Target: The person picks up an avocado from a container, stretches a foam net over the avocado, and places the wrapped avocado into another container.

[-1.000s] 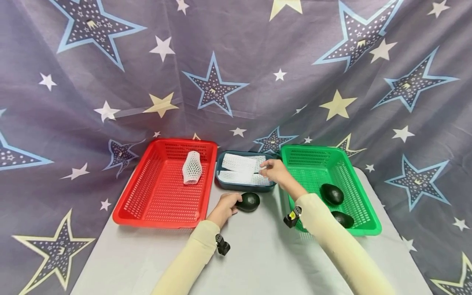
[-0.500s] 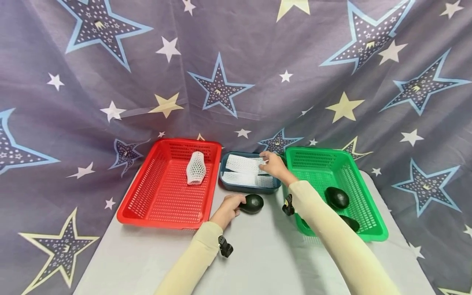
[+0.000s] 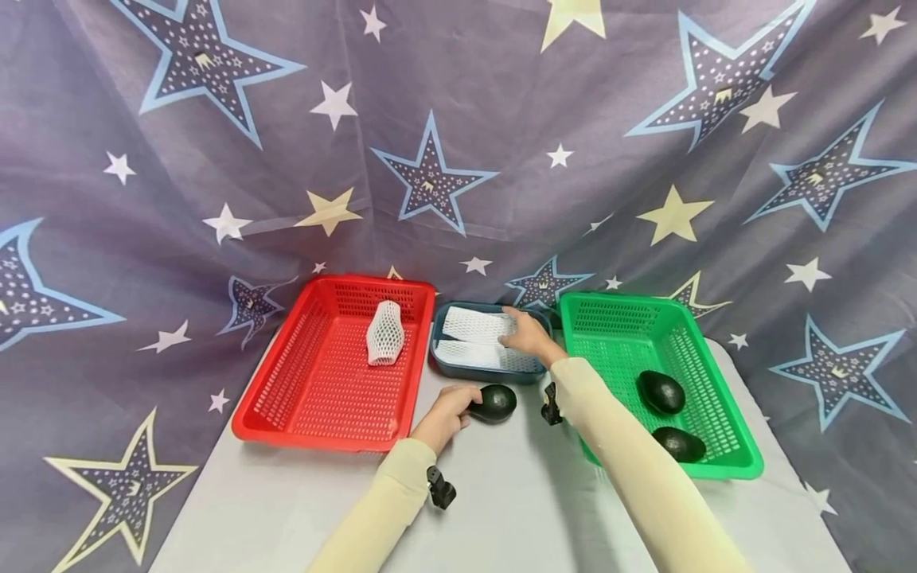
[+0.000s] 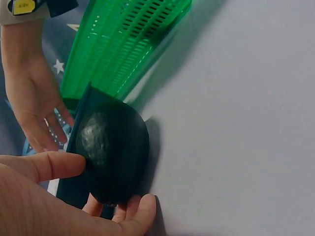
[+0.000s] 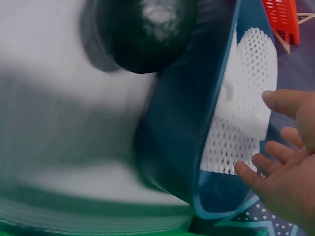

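On the table, my left hand (image 3: pixel 450 412) grips the stem end of a dark avocado (image 3: pixel 496 403), thumb on one side and fingers on the other, as the left wrist view shows. My right hand (image 3: pixel 528 333) reaches over the right part of a dark blue tub (image 3: pixel 478 372). Its fingers are spread and nothing is held between them. Flat white foam net sleeves (image 3: pixel 469 354) lie in the tub, just beside the fingertips; in the right wrist view the thumb overlaps a sleeve's (image 5: pixel 251 83) edge, and contact is unclear.
A red basket (image 3: pixel 315 382) on the left holds one netted item (image 3: pixel 385 334). The green basket (image 3: pixel 609 350) on the right has two avocados, one farther back (image 3: pixel 661 391) and one nearer (image 3: pixel 679 444). A star-patterned curtain (image 3: pixel 344 159) hangs behind.
My right hand has shifted slightly over the tub, near the sleeves. The left hand keeps its grip on the avocado in front of the tub. The head view has shifted a little.
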The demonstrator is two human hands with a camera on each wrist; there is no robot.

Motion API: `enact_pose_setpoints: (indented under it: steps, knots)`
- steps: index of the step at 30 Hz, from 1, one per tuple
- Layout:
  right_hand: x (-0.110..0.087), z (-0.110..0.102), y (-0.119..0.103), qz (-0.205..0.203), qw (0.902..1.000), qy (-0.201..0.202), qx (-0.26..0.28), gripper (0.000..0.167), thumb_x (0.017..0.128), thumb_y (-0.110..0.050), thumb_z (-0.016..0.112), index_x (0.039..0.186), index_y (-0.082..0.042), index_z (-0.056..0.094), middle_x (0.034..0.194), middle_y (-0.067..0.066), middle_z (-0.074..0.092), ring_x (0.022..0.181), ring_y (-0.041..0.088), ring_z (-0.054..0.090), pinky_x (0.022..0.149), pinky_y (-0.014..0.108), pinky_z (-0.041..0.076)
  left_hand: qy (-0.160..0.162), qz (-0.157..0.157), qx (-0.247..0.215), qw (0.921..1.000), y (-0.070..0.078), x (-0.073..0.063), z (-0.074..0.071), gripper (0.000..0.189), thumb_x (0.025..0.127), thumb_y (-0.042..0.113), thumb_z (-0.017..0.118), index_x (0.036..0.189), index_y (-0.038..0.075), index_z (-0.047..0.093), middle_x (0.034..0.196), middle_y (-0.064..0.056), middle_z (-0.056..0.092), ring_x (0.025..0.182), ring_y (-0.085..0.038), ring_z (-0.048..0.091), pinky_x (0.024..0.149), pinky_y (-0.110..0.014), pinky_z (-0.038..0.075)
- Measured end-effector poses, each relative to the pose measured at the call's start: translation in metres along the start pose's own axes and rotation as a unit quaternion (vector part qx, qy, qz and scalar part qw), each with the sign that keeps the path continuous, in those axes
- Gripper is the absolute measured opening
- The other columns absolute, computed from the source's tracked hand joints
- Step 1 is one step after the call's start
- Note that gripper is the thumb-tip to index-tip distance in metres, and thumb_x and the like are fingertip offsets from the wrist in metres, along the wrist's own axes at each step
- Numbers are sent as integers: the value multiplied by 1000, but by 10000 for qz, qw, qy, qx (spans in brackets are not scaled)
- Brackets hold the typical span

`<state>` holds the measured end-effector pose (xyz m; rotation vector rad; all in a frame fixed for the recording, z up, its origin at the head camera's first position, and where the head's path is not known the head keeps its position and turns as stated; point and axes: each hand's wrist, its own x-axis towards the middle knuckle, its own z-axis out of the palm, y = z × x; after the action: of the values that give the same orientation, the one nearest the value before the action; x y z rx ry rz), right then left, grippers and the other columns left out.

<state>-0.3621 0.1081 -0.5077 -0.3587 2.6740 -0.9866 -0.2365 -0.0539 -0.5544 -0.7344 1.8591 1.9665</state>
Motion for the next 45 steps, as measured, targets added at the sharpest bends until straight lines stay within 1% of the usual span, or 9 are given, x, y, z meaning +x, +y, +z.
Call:
enact_pose_setpoints:
  steps: [7, 16, 20, 25, 35, 40, 42, 44, 45]
  knots:
    - [-1, 12, 3, -271, 9995, 57, -144, 67, 94, -10, 68, 153, 1, 40, 155, 24, 44, 142, 41, 44, 115, 53, 41, -11, -51, -21, 10000, -2, -1, 2, 20, 75, 1, 62, 71, 20, 56, 77, 4, 49, 74, -14, 44, 70, -28, 43]
    - [-7, 15, -1, -322, 9974, 611, -216, 33, 92, -4, 67, 123, 6, 66, 127, 26, 66, 118, 40, 63, 99, 51, 53, 58, -67, 14, 10000, -1, -1, 5, 19, 73, 1, 62, 69, 19, 56, 78, 4, 53, 75, -15, 44, 70, -29, 42]
    - [-10, 14, -2, -345, 9954, 855, -253, 20, 92, -4, 66, 109, 3, 73, 119, 22, 71, 97, 35, 67, 88, 45, 55, 59, -69, -1, 10000, 0, -1, 5, 20, 73, 1, 63, 70, 20, 58, 82, 4, 53, 78, -16, 45, 72, -30, 42]
    - [-13, 8, -3, -290, 9939, 1055, 153, 13, 94, -5, 67, 103, 1, 74, 106, 20, 74, 69, 21, 58, 72, 34, 50, 59, -25, -37, 10000, 1, -1, 5, 21, 73, 1, 64, 69, 21, 59, 83, 3, 52, 78, -17, 44, 72, -30, 41]
    - [-18, -1, -3, -370, 9885, 1366, 529, 19, 95, -9, 69, 111, 1, 73, 95, 20, 74, 72, 22, 59, 64, 29, 46, 104, 12, 5, 9999, 0, 0, 5, 20, 74, 2, 64, 67, 20, 57, 82, 2, 51, 75, -16, 42, 66, -27, 39]
    - [-25, -5, -8, -515, 9821, 1552, 934, 19, 95, -7, 68, 111, 3, 72, 102, 22, 73, 86, 27, 65, 72, 32, 51, 100, 188, -69, 9997, 3, 0, 5, 25, 74, 0, 63, 64, 19, 51, 74, 4, 46, 69, -14, 39, 61, -24, 34]
    - [-29, -8, -10, -547, 9786, 1595, 1178, 21, 95, -6, 68, 113, 4, 71, 102, 24, 72, 86, 24, 64, 73, 30, 51, 127, 365, -57, 9992, 5, 0, 5, 24, 74, -2, 61, 64, 15, 45, 71, 1, 39, 70, -17, 37, 65, -27, 36]
    - [-32, -11, -11, -536, 9742, 1592, 1504, 23, 95, -6, 68, 114, 6, 71, 101, 23, 72, 82, 18, 62, 72, 26, 50, 157, 501, -80, 9986, 8, -3, 3, 9, 74, -2, 60, 78, 5, 55, 83, -5, 49, 84, -21, 44, 78, -30, 43]
    - [-34, -13, -12, -495, 9709, 1602, 1709, 23, 94, -6, 69, 115, 6, 71, 98, 20, 73, 80, 13, 60, 70, 24, 49, 156, 538, -106, 9984, 10, -4, 2, 16, 74, -1, 59, 90, 0, 58, 94, -10, 54, 94, -23, 47, 87, -33, 45]
